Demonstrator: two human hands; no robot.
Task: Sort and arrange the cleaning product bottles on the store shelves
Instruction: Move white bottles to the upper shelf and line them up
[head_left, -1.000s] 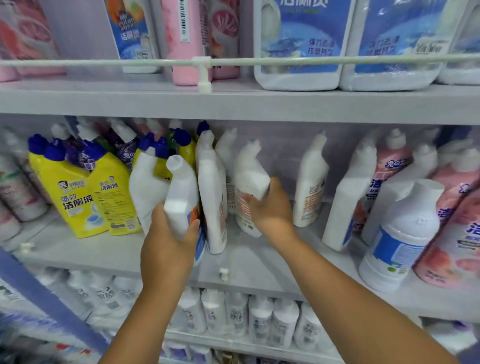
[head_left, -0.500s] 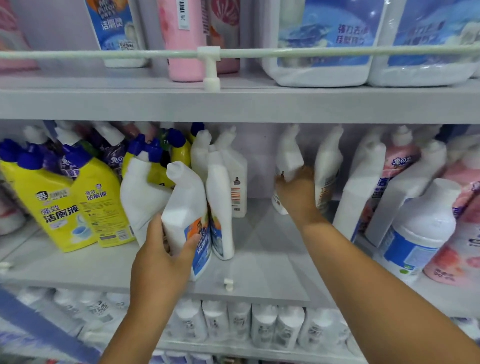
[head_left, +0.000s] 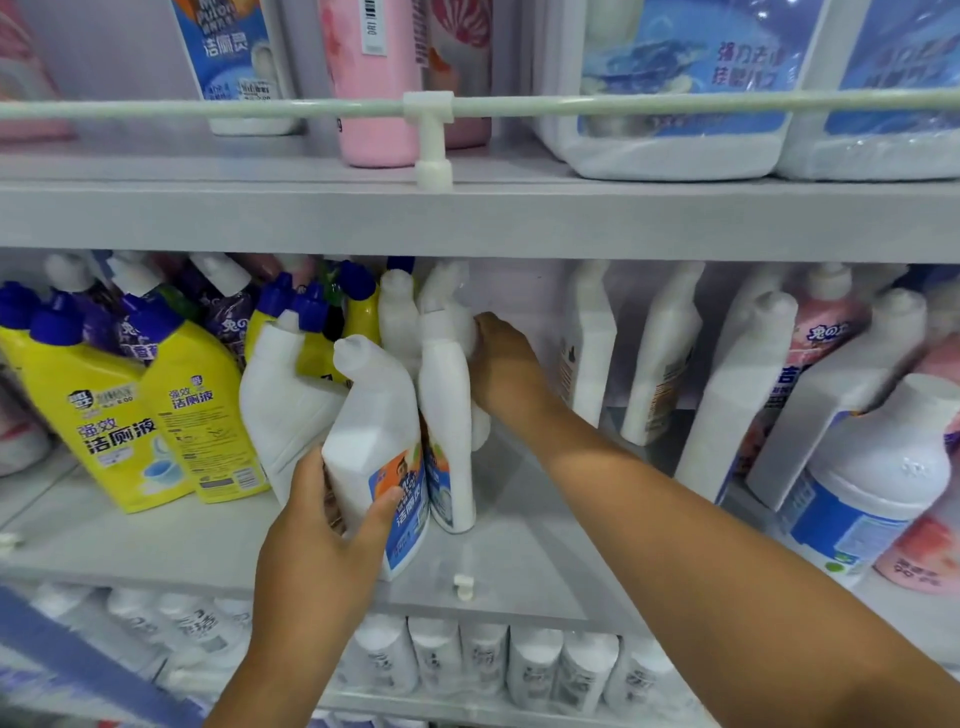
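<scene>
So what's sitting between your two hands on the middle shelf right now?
In the head view, one upright white bottle stands between the tilted white bottle held by the left hand and the right hand.

On the middle shelf (head_left: 519, 561), a tilted bottle (head_left: 371, 447) is being held at the front by the left hand (head_left: 322, 540). Just right of it, an upright bottle (head_left: 447, 415) is standing; behind that, another bottle (head_left: 462, 332) is being gripped by the right hand (head_left: 506, 364).
</scene>
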